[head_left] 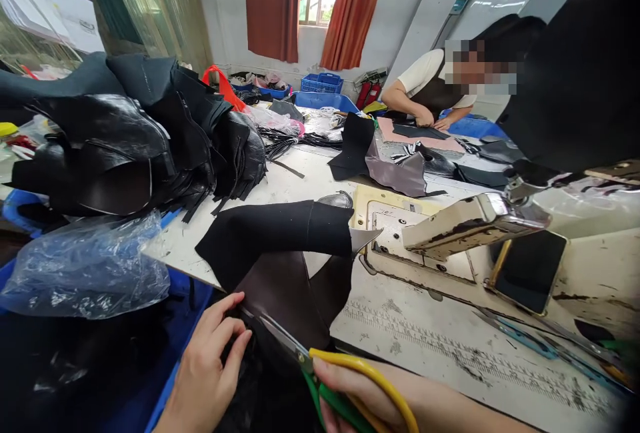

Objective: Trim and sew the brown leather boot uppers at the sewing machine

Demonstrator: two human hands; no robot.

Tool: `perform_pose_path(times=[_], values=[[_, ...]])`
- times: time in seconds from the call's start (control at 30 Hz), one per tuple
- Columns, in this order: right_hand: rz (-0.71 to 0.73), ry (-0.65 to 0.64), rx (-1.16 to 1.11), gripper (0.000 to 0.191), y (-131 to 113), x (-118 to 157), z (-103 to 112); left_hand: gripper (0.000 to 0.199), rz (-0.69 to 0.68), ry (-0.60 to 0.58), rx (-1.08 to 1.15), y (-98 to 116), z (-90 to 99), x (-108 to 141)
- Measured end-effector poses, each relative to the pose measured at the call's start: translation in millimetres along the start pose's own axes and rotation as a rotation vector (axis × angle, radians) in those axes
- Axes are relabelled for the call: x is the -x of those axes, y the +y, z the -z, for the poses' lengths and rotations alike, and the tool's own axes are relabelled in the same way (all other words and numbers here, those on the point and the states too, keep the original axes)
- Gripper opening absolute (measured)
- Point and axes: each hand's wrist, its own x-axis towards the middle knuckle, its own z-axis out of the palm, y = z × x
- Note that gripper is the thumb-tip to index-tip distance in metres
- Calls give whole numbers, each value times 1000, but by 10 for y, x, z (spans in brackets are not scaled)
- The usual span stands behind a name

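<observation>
My right hand (345,386) grips scissors (360,373) with one yellow and one green handle. Their blades lie along the near left edge of a dark brown leather piece (280,286), pointing up and left. My left hand (213,359) is beside that edge, fingers bent and apart, the index fingertip at the leather; no firm hold shows. A black fabric part (280,226) of the piece lies folded over toward the far side, on the white table (185,246). Below the leather everything is dark and hard to make out.
A sewing machine (465,219) stands at right, with a phone (530,269) and blue-handled scissors (530,339) near it. Black leather pieces (125,139) are piled at left, above a plastic bag (90,266) and blue bin (185,346). Across the table a co-worker (425,86) handles pieces.
</observation>
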Motion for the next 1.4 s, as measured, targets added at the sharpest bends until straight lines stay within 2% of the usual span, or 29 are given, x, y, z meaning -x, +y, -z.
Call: perform_pose_path(times=[0.07,0.27,0.43,0.57,0.7,0.83,1.0,1.17,1.23,1.4], values=[[-64,-50,-70,78,26,-80,14,16,35,-39,22,7,22,0],[-122,-217,-176,86,-16,-225,110,20,157,-124,106,17,24,40],[-94,-327,-248,82,2,-343,157,22,171,-147,137,26,20,54],[-45,-377,-359,80,43,-371,112,24,213,-158,203,48,47,42],[-9,-419,-487,82,73,-428,25,23,189,-231,220,42,61,37],[52,-503,-548,83,121,-531,-13,24,185,-216,218,-1,88,30],[84,-584,-603,83,141,-601,-20,23,127,-353,169,-38,155,2],[80,-666,-627,91,104,-703,-40,27,133,-347,172,-15,231,-47],[98,-703,-640,92,103,-737,-52,27,122,-380,189,-34,276,-72],[147,-702,-692,90,72,-763,-133,26,82,-471,182,-68,346,-122]])
